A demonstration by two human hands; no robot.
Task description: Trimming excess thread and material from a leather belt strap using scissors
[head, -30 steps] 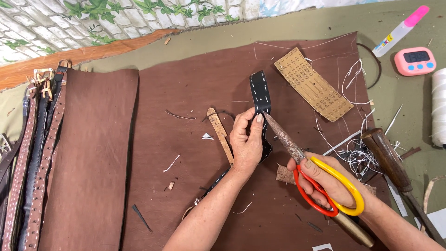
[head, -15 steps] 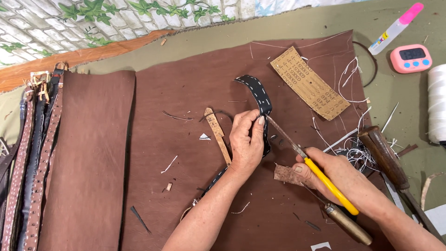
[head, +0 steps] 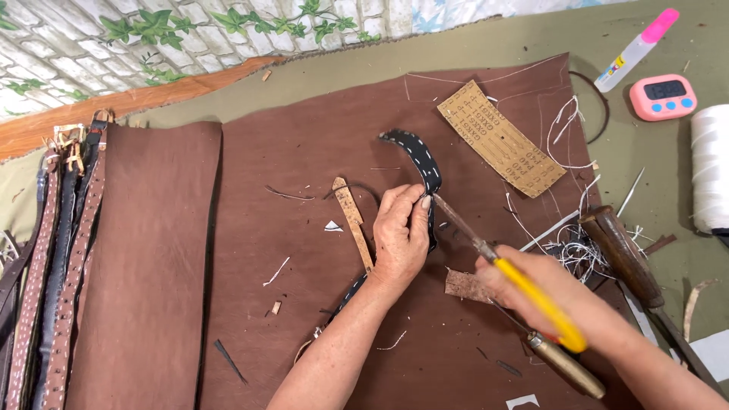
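Fingers (head: 416, 206) on black strap (head: 421, 159) — curved, white-stitched — scissors (head: 501, 266) alongside.

A tan rectangular card label (head: 501, 138) printed with dark rows lies tilted on brown leather at one o'clock; a pink rounded timer with a dark screen (head: 663, 96) sits at two o'clock.

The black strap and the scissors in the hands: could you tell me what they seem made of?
The black strap looks like matte leather: it bends and carries white stitching. The scissors have dull, tarnished metal blades and glossy yellow handles, probably plastic.
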